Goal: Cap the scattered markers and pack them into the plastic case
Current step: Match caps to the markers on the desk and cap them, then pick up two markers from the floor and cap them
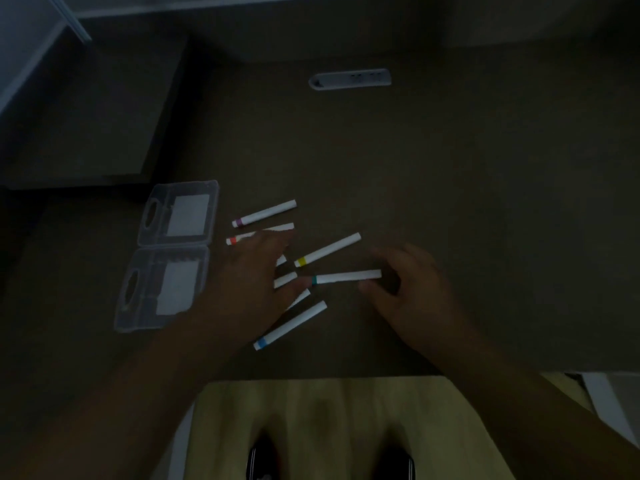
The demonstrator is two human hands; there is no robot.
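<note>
Several white markers (265, 213) lie scattered; left hand (254, 275) spread flat, right hand (414, 285) pinching the teal-banded marker (346, 276).

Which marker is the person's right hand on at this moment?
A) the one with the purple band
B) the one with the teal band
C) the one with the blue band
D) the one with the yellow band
B: the right hand has its fingers at the far end of the teal-banded marker, while the purple, blue and yellow ones lie apart from it on the desk.
</note>
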